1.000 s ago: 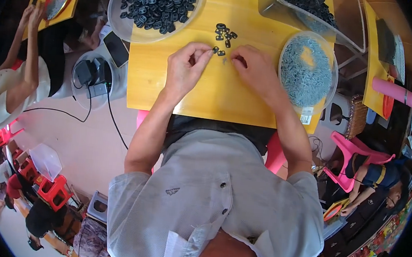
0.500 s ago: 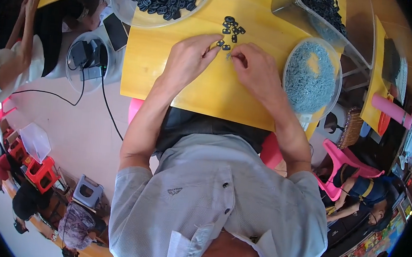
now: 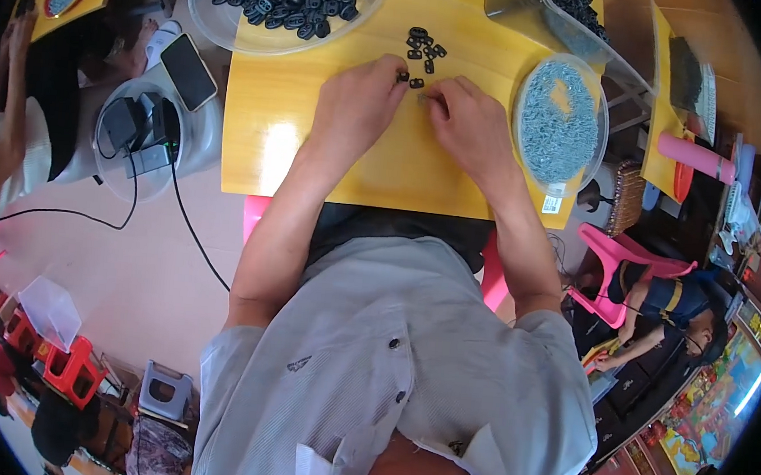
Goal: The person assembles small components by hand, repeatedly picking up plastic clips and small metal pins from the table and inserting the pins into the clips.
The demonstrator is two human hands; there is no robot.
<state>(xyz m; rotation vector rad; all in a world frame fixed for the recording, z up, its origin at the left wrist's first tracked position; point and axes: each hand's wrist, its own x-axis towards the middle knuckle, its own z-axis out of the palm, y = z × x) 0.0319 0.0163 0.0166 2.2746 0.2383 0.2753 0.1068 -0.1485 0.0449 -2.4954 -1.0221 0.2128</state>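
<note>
My left hand (image 3: pixel 356 104) is closed in a pinch above the yellow table, with a small black plastic piece (image 3: pixel 403 76) at its fingertips. Facing it, my right hand (image 3: pixel 467 123) has its thumb and forefinger pressed together. A tiny greyish bit shows by those fingertips, too small to make out. One loose black plastic piece (image 3: pixel 417 83) lies between the two hands. Just beyond is a small cluster of similar black pieces (image 3: pixel 415 54), some with two holes.
A clear round tub (image 3: pixel 209 28) of black pieces stands at the far left. On the right is a clear oval tray (image 3: pixel 602 130) of small silvery, screw-like pieces. Behind it sits a clear bin (image 3: pixel 510 0) of black parts. A phone (image 3: pixel 189 71) lies left of the yellow table (image 3: pixel 270 101).
My left hand has rolled slightly, so more of its back shows and its thumb is less visible. My right hand stays pinched near the same spot. The whole view has shifted a little.
</note>
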